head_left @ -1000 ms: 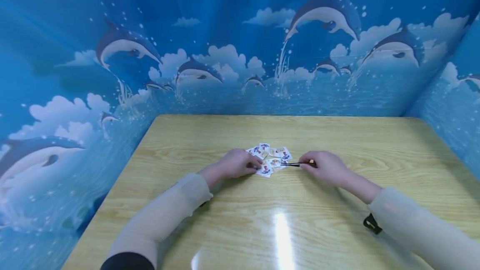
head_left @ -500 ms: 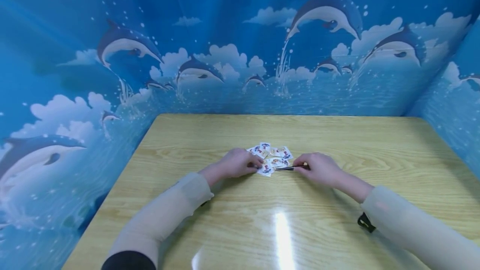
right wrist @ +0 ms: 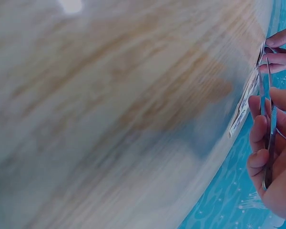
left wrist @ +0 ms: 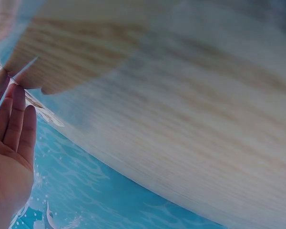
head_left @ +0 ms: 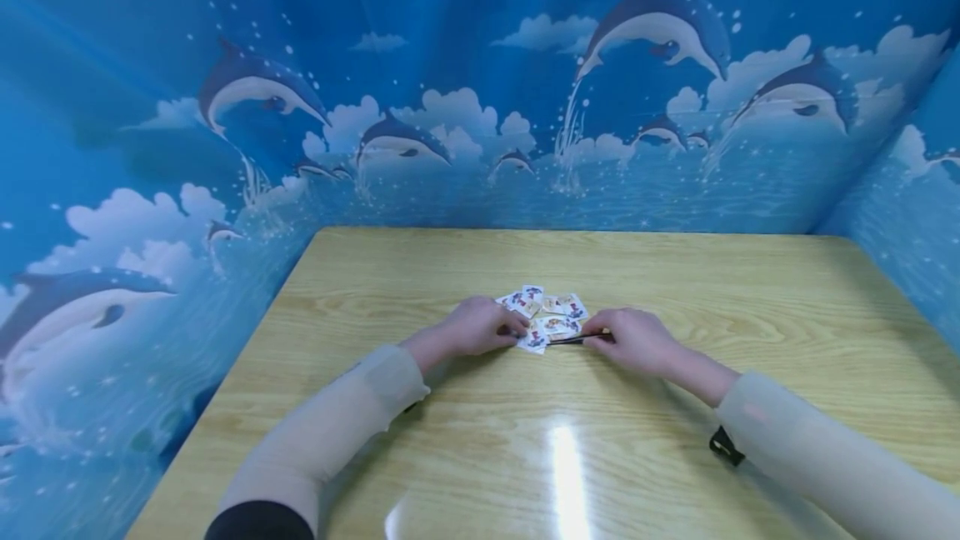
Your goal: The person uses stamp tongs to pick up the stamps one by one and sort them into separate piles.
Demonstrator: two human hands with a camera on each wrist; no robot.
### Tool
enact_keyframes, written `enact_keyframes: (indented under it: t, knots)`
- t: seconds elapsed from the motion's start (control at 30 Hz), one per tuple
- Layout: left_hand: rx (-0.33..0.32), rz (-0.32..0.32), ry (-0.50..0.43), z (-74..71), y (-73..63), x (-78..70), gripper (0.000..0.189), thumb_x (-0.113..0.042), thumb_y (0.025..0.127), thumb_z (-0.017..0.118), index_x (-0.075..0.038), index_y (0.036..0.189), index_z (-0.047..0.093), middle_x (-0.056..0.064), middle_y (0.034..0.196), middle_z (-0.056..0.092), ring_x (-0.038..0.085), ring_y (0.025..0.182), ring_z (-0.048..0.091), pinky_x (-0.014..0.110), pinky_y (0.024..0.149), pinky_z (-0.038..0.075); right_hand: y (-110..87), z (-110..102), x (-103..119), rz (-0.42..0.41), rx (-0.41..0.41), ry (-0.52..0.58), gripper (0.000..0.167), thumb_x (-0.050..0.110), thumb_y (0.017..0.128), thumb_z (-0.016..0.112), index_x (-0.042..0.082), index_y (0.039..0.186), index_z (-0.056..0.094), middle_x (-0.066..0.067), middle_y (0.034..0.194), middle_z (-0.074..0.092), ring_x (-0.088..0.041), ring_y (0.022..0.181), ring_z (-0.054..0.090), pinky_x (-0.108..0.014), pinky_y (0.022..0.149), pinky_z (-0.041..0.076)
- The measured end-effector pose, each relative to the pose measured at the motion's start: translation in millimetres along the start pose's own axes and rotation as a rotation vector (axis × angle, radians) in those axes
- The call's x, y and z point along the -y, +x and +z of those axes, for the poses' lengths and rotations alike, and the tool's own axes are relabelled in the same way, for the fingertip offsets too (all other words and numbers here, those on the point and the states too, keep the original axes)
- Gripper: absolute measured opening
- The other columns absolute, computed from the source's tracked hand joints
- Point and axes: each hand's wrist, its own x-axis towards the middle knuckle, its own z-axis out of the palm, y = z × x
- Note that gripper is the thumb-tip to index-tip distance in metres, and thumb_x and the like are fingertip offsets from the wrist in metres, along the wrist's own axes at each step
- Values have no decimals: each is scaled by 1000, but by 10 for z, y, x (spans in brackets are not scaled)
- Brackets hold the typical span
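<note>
Several small white paper pieces with coloured cartoon prints (head_left: 561, 325) lie overlapping in a loose cluster on the wood-grain table. At the cluster's left edge, my left hand (head_left: 483, 327) pinches one printed paper piece (head_left: 533, 338) between thumb and index finger; in the left wrist view its other fingers (left wrist: 27, 126) stretch out loosely. My right hand (head_left: 630, 338) grips slim metal tweezers (right wrist: 269, 129) from the right. The tweezers' two arms stand slightly apart in the right wrist view, and their tips reach the lower edge of the papers, close to my left fingertips.
The table (head_left: 465, 457) carries a bright light reflection near its front. A blue curtain printed with dolphins (head_left: 480, 140) hangs behind the table and along both sides. A black strap end (head_left: 726, 446) hangs below the right sleeve.
My right hand has moved left and slightly toward me, taking the tweezers' tips from the right side of the papers to their lower edge. The left hand has stayed at the cluster.
</note>
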Motion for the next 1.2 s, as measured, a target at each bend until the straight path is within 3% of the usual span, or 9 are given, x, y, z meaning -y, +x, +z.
enact_keyframes:
  t: [0.6, 0.9, 1.07, 1.2]
  knots:
    - [-3, 12, 22, -18, -7, -24, 21, -23, 93, 68, -20, 113, 74, -9, 125, 64, 11, 100, 65, 27, 84, 51, 51, 34, 44, 2, -68, -36, 15, 15, 89, 70, 9, 101, 75, -7, 98, 72, -29, 89, 68, -48, 77, 54]
    - [1, 5, 26, -3, -3, -20, 21, -24, 94, 67, -22, 114, 74, -10, 125, 63, 8, 94, 66, 25, 80, 51, 75, 67, 66, -26, -95, -44, 13, 11, 87, 72, 7, 100, 75, -6, 93, 72, -26, 83, 68, -45, 71, 55]
    - [-17, 17, 44, 1, -16, -26, 20, -25, 93, 67, -23, 112, 74, -13, 123, 64, 6, 84, 66, 23, 74, 51, 64, 76, 83, -36, -107, -46, 13, 11, 86, 73, 7, 98, 76, -7, 94, 73, -27, 84, 69, -46, 72, 55]
    - [-42, 38, 55, 18, -32, -6, 19, -25, 93, 68, -23, 111, 75, -13, 122, 64, 6, 85, 66, 23, 76, 51, 39, 74, 85, -34, -127, -42, 12, 11, 85, 74, 7, 97, 77, -8, 94, 73, -28, 84, 69, -46, 72, 55]
